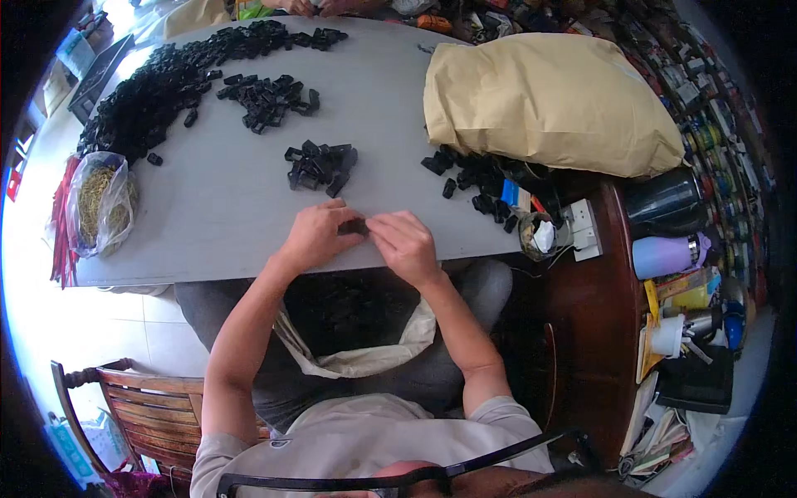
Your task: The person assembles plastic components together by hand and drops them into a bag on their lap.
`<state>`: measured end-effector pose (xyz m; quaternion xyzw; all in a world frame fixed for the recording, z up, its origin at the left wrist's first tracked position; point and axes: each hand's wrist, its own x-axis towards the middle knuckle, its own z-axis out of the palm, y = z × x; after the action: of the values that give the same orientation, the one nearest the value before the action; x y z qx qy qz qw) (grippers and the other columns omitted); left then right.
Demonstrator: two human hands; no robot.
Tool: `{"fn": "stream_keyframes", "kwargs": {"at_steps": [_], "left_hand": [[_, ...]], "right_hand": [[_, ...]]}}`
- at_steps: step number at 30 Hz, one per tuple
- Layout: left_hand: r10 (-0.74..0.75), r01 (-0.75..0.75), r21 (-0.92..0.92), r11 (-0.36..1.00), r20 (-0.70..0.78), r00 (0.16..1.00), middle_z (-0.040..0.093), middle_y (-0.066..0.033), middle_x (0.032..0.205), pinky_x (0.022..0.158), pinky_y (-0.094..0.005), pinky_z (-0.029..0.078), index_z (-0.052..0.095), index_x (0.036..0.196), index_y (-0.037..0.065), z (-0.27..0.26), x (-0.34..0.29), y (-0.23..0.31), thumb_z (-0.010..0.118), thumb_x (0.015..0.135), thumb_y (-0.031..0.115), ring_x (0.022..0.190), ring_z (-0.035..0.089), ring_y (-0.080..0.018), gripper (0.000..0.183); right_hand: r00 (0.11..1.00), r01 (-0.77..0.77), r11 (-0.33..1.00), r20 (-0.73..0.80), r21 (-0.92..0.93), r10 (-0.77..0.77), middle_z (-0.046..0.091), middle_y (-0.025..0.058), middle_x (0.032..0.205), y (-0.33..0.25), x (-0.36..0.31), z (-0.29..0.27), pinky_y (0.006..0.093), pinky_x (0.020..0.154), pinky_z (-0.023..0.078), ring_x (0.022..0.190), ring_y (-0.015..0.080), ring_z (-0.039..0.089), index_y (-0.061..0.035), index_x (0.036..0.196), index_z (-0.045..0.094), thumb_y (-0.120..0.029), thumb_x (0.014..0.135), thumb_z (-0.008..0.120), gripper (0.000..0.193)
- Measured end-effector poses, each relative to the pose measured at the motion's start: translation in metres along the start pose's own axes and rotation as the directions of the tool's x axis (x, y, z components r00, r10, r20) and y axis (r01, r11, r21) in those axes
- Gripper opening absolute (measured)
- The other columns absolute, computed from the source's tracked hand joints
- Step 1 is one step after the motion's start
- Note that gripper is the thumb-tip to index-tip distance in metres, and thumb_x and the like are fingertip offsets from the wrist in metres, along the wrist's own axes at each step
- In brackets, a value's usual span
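Just over the table's near edge, my left hand closes its thumb and fingers round a small black plastic part. My right hand meets it from the other side, fingertips pinched at the part's right end. Whether those fingertips also hold something tiny is hidden. Beyond my hands lies a little heap of similar black parts. Below, a pale cloth sack sits open on my lap with many dark pieces inside.
A larger pile of black parts curves along the table's far left. A plastic bag of brass-coloured pieces stands at the left edge. At right are a big tan paper sack, a power strip and a purple bottle. Another person's hands show at the far edge.
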<state>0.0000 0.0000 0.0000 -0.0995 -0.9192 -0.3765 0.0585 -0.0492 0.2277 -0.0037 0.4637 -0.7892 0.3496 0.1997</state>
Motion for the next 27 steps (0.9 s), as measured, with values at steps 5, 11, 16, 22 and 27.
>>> {"fn": "stream_keyframes", "kwargs": {"at_steps": [5,11,16,22,27], "left_hand": [[0.053,-0.053,0.002,0.999,0.005,0.999,0.072,-0.0129,0.1,0.083,-0.0473,0.058,0.079,0.116,0.007,-0.004,-0.001,0.006,0.083,0.085,0.027,0.095,0.073,-0.0363,0.037],[0.022,-0.023,-0.034,0.999,-0.036,0.999,0.071,-0.0153,0.101,0.083,-0.047,0.058,0.077,0.12,0.006,-0.004,0.0,0.005,0.085,0.083,0.022,0.093,0.073,-0.0362,0.041],[-0.036,0.029,-0.082,0.996,-0.096,0.995,0.069,-0.0137,0.107,0.081,-0.0475,0.059,0.074,0.121,0.006,-0.026,-0.009,0.002,0.083,0.088,0.023,0.093,0.073,-0.0366,0.038],[0.017,0.058,0.205,0.977,-0.345,0.938,0.063,-0.0116,0.125,0.078,-0.0483,0.06,0.072,0.12,0.005,-0.019,0.003,0.004,0.079,0.095,0.025,0.095,0.073,-0.0352,0.033],[-0.033,0.15,0.324,0.934,-0.341,0.939,0.061,-0.0114,0.122,0.076,-0.048,0.061,0.072,0.117,0.004,-0.012,0.02,0.0,0.076,0.097,0.027,0.098,0.073,-0.0346,0.03]], "right_hand": [[0.997,0.071,0.995,0.035,-0.073,-0.068,0.078,0.0124,0.118,-0.01,0.003,-0.002,0.0424,0.085,0.061,0.099,0.0319,0.073,0.0001,0.112,0.08,0.002,0.083,0.08,0.029],[0.997,0.037,0.963,0.078,-0.267,-0.016,0.074,0.0105,0.133,-0.024,-0.008,0.01,0.043,0.09,0.061,0.114,0.0287,0.07,-0.0011,0.124,0.077,-0.012,0.087,0.081,0.039],[1.0,0.0,0.993,-0.009,-0.115,-0.001,0.078,0.0101,0.123,-0.027,-0.021,0.01,0.0439,0.09,0.06,0.107,0.0287,0.073,-0.0026,0.114,0.081,-0.014,0.09,0.08,0.027],[0.996,-0.048,0.98,-0.063,0.193,0.061,0.08,0.0124,0.11,-0.022,-0.027,0.002,0.047,0.084,0.061,0.097,0.0327,0.076,-0.0021,0.101,0.08,-0.018,0.095,0.079,0.017],[0.821,-0.559,0.778,-0.322,-0.287,0.471,0.075,0.0146,0.113,0.029,0.003,-0.03,0.0488,0.09,0.059,0.109,0.0371,0.071,-0.0054,0.12,0.078,-0.025,0.098,0.077,0.029]]}}
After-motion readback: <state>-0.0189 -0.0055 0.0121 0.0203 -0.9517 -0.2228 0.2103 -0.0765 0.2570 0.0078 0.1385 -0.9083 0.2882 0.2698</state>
